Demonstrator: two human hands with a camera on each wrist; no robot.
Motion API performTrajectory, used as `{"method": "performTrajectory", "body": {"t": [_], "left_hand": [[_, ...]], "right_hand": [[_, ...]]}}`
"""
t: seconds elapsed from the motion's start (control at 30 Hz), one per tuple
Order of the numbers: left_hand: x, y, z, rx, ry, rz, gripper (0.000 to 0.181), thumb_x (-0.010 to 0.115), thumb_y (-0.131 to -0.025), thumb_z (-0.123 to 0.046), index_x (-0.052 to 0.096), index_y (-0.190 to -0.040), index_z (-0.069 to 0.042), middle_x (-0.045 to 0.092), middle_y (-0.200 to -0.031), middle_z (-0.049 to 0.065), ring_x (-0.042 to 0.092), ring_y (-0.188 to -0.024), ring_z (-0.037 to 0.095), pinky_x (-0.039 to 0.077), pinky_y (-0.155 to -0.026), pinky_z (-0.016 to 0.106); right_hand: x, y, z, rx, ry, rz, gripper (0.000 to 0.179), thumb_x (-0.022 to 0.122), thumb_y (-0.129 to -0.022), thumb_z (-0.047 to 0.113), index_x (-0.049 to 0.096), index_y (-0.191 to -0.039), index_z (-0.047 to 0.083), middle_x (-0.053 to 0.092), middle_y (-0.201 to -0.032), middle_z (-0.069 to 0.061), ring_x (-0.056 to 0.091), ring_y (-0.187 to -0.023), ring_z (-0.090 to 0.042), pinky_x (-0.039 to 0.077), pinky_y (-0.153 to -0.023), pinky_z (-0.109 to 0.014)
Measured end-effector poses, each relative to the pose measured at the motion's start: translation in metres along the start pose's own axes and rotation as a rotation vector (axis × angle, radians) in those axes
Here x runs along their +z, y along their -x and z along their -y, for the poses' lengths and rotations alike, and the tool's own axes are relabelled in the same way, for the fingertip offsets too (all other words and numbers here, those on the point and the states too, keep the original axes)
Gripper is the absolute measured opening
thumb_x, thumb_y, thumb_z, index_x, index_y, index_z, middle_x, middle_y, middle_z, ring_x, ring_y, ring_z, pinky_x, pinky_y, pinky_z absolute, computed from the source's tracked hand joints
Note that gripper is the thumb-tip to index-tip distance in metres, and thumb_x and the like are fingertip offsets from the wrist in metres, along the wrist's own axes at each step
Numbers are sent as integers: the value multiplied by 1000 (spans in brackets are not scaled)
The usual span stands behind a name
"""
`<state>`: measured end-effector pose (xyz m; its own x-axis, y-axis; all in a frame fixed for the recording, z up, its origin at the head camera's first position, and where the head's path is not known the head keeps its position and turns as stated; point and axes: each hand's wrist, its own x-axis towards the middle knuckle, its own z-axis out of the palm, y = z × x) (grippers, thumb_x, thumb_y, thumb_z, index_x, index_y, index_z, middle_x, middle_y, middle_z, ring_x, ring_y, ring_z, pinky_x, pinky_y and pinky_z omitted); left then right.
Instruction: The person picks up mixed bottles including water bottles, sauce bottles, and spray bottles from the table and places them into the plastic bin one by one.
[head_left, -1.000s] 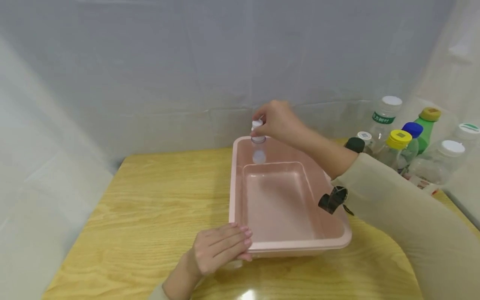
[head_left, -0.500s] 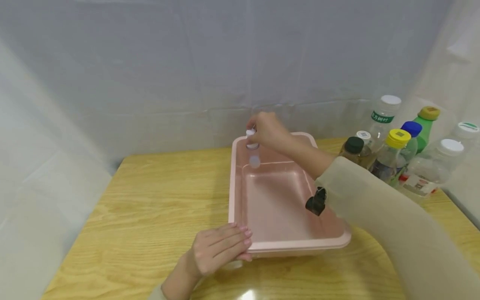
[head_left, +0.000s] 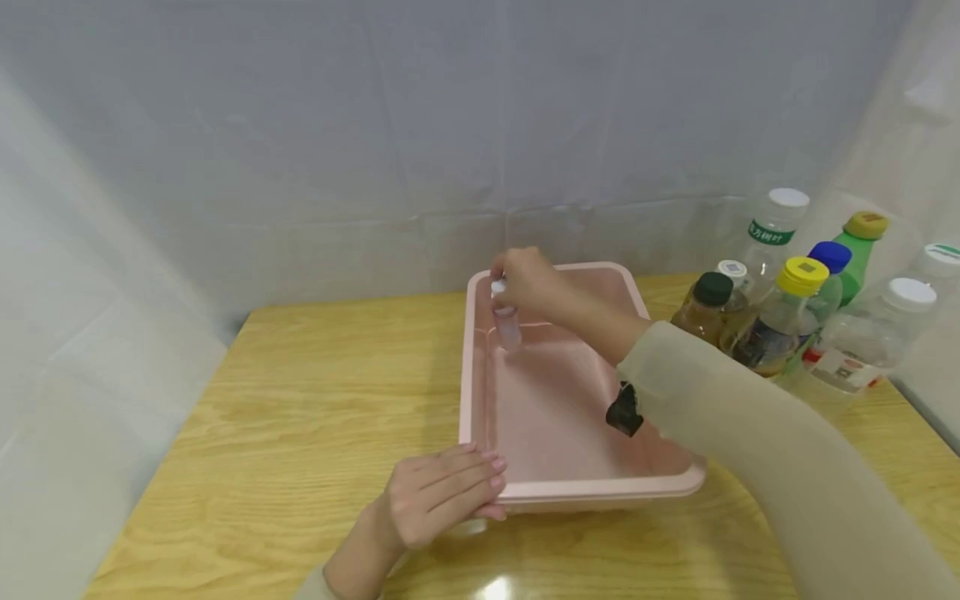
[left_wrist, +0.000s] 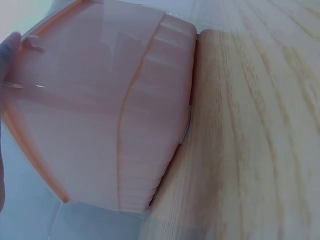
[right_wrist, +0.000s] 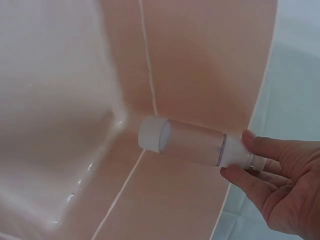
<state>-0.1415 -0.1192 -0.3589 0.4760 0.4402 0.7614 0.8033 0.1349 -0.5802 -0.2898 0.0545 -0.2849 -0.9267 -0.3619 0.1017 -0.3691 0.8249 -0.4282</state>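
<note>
A pink plastic basin (head_left: 588, 487) sits on the wooden table. At its near left corner my left hand (head_left: 442, 497) grips the rim, fingers laid over the top and thumb below the edge. My right hand (head_left: 528, 282) pinches a small clear bottle (right_wrist: 195, 144) by its white top, between thumb and fingertips. That bottle has a white bottom end, which points down into the basin's far left corner. In the right wrist view, the bottom end overlaps the line where the basin's walls meet. The left wrist view shows the basin's outer wall (left_wrist: 85, 110) and a fingertip at its rim.
On the right stand several plastic bottles, among them a yellow-capped bottle (head_left: 783, 321), a dark-capped bottle (head_left: 705, 304), a green bottle (head_left: 855, 262) and a large clear bottle (head_left: 862, 337). A pale sheet (head_left: 337, 125) hangs behind the table (head_left: 315, 417).
My right hand has lowered the small bottle and brought it nearer, deeper into the basin's far left corner. The left hand stays on the rim.
</note>
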Motion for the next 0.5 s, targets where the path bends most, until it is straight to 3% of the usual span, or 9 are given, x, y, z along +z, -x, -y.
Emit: {"method": "performTrajectory", "body": {"t": [0.23,0.5], "left_hand": [[-1,1,-1,-7,15,7,23,66,-87,-26,70,-75,-7,72,-70,7,70,-66,16,62,-69,23],[-2,1,-1,-3,8,8,23,66,-87,-26,70,-75,-6,71,-70,7,70,-65,15,62,-64,23]], "right_hand": [[17,2,-7,-52,42,37,13,73,-76,10,68,-86,3,69,-85,-9,60,-81,-23,55,-73,-32],[31,3,-13,-81,32,28,8,72,-76,7,64,-76,4,54,-66,-2,48,-67,-19,42,-60,-26]]}}
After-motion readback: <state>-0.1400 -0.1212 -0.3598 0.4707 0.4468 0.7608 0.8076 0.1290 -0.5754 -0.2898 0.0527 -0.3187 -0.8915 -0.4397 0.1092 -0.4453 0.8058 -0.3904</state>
